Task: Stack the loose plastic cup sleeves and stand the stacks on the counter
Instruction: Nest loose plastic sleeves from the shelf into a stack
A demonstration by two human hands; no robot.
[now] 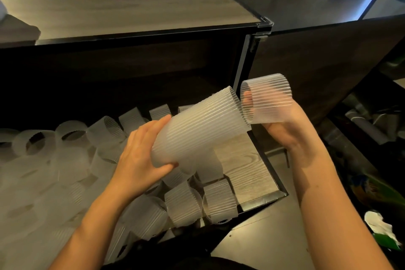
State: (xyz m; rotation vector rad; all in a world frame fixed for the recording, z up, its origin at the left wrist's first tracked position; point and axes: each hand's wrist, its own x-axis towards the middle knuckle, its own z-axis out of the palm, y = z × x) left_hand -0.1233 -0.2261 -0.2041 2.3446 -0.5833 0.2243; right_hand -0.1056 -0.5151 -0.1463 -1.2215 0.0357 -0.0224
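Step in hand: stacking, far from done. Left hand (140, 155) grips the stack (197, 125) at its narrow end, fingers (153, 125) pressed together over the top and thumb underneath. The stack is tilted, its wide open end pointing up and right. Right hand (282, 123) holds one sleeve (267, 96) just beside that open end; whether they touch, I cannot tell. Some of its fingers show inside the sleeve, but they are blurred, so their spread is unclear. Next move probably calls for lining the sleeve's mouth up with the stack's end and nesting it. Many loose sleeves (184, 206) lie on the desk (245, 169) below and left of the stack.
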